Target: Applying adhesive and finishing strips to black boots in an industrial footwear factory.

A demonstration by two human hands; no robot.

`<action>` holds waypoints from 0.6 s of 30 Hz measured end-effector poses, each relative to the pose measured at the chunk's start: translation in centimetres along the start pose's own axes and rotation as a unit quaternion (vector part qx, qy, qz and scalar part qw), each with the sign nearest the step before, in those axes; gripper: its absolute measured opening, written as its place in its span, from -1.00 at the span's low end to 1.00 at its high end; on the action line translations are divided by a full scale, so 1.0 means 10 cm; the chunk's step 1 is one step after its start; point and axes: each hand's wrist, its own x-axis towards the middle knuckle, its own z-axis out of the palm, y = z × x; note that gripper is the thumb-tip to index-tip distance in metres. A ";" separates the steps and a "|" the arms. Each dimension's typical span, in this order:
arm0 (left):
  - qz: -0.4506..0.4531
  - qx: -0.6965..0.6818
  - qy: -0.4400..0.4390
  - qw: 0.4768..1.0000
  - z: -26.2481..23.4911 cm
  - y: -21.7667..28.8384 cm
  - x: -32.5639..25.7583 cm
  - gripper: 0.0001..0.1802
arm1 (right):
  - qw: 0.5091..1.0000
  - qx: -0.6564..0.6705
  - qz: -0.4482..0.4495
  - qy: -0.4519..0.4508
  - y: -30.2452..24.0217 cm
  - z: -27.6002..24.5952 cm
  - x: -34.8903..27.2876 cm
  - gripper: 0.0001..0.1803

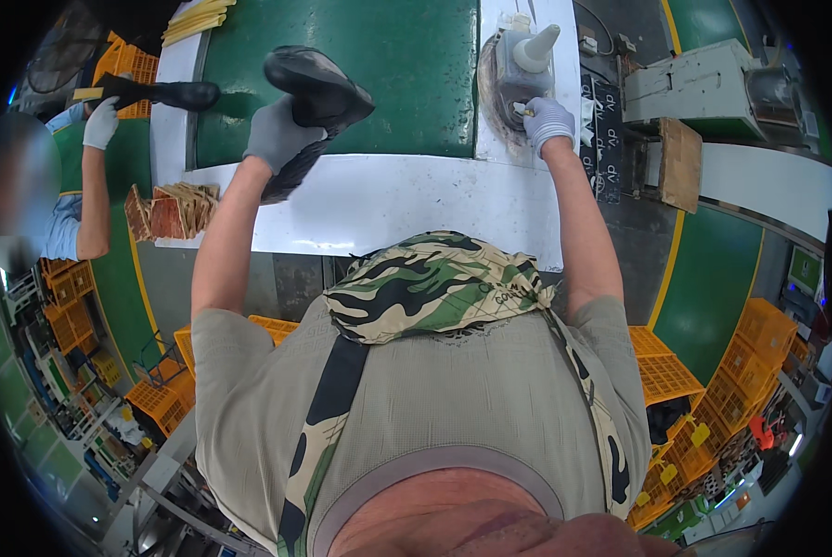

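My left hand (pixel 279 137), in a grey glove, is closed round a black boot (pixel 306 76). The boot is held tilted above the table's near edge, its foot part pointing away from me and its shaft hanging down behind my wrist. My right hand (pixel 551 124), in a pale glove, is at the right edge of the table with bent fingers closed on a small pale thing whose kind I cannot make out. Just beyond it stands a squarish translucent bottle (pixel 518 70) with a white cone nozzle and dark contents, on a round stained base.
A green belt (pixel 406 56) runs away between white table edges (pixel 416 200). Stacked brownish pads (pixel 176 212) lie at the left, and yellow strips (pixel 198 20) at the far left. A co-worker's gloved hand (pixel 101 124) holds another black boot (pixel 179 96). Orange crates (pixel 662 371) stand behind at right.
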 end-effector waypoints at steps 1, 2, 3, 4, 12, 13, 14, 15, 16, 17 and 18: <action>0.003 -0.041 0.027 0.999 -0.02 0.00 -0.07 -0.44 | 1.000 -0.001 -0.003 0.001 0.00 0.00 0.00 -0.76; -0.006 -0.059 0.033 0.998 -0.01 0.00 -0.14 -0.39 | 1.000 -0.007 -0.009 0.000 0.00 0.01 0.00 -0.76; -0.009 -0.059 0.036 0.998 -0.01 0.01 -0.21 -0.39 | 1.000 -0.013 -0.015 -0.002 0.00 0.02 0.01 -0.76; -0.022 -0.116 0.054 0.992 0.00 0.03 -0.29 -0.38 | 1.000 -0.014 -0.019 -0.001 0.00 0.02 0.01 -0.76; -0.056 -0.394 0.119 0.910 -0.05 0.24 -0.79 -0.45 | 0.999 -0.020 -0.039 0.001 0.03 0.04 0.06 -0.78; -0.056 -0.394 0.121 0.909 -0.02 0.23 -0.82 -0.45 | 0.999 -0.021 -0.041 0.003 0.05 0.03 0.04 -0.78; -0.049 -0.407 0.144 0.901 0.01 0.20 -0.86 -0.45 | 0.997 -0.020 -0.062 0.029 0.04 0.01 0.01 -0.79; -0.043 -0.420 0.166 0.891 0.03 0.18 -0.91 -0.46 | 0.995 -0.018 -0.082 0.055 0.03 -0.02 -0.02 -0.79; -0.044 -0.419 0.169 0.891 0.05 0.16 -0.94 -0.46 | 0.995 -0.018 -0.085 0.056 0.02 -0.04 -0.03 -0.79; -0.051 -0.440 0.174 0.880 0.06 0.17 -0.98 -0.46 | 0.992 -0.049 -0.104 0.061 0.01 -0.05 -0.06 -0.79; -0.057 -0.461 0.178 0.868 0.07 0.17 -1.01 -0.46 | 0.987 -0.079 -0.122 0.065 0.01 -0.06 -0.08 -0.79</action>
